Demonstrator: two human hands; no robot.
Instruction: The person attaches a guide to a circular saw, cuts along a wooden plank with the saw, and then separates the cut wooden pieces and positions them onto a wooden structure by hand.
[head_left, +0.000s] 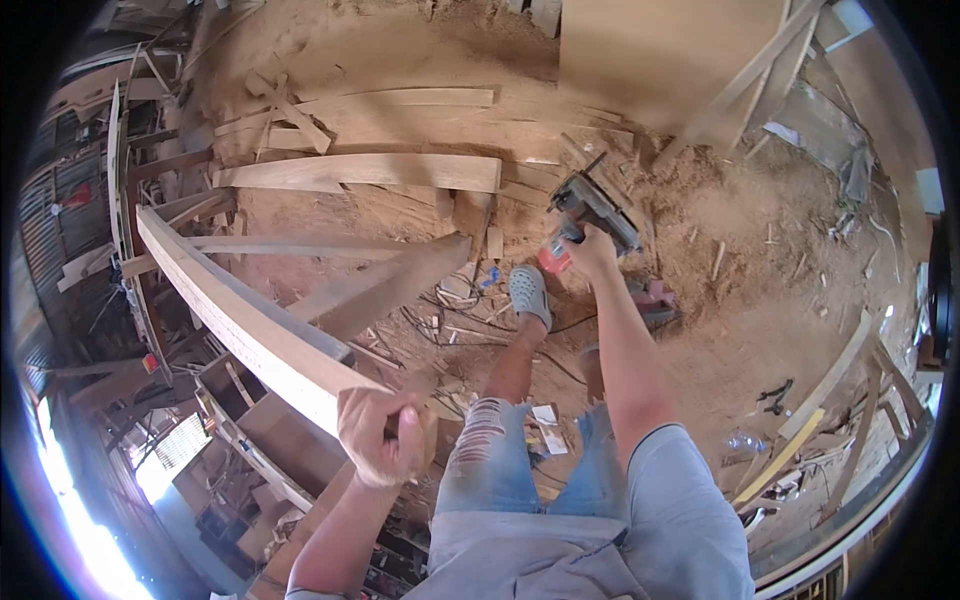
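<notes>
My left hand (383,435) is closed around the near end of a long, curved wooden beam (240,318), which runs away to the upper left. My right hand (592,250) grips a handheld power tool (597,208) with a red part and a dark, flat body, held out over the littered ground. Its exact kind I cannot make out. Beside the held beam, a thick wooden plank (385,285) slants up to the right.
Several cut boards, among them a curved one (360,171), lie ahead on sawdust-covered ground. Dark cable (475,340) loops near my shoe (528,292). A wooden frame (290,450) stands at left. Wood strips (785,455) and black pliers-like tool (776,397) lie at right.
</notes>
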